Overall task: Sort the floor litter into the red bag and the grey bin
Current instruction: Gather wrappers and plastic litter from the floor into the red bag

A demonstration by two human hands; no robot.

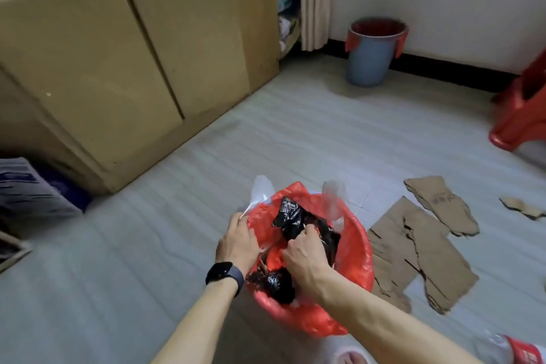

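Observation:
A red bag (pixel 356 248) lines a bin on the floor in front of me. Crumpled black plastic (pixel 292 217) and a clear plastic piece (pixel 334 198) stick out of it. My right hand (pixel 307 254) is inside the bag's mouth, fingers curled round the black plastic. My left hand (pixel 237 242), with a dark watch on the wrist, holds the bag's left rim together with a clear plastic sheet (pixel 260 190). A grey-blue bin (pixel 370 59) with a red liner stands by the far wall.
Torn cardboard pieces (pixel 425 251) lie on the floor to the right of the bag. Large cardboard boxes (pixel 118 53) stand along the left. A red stool (pixel 523 115) is at the right edge, a plastic bottle (pixel 508 349) at bottom right.

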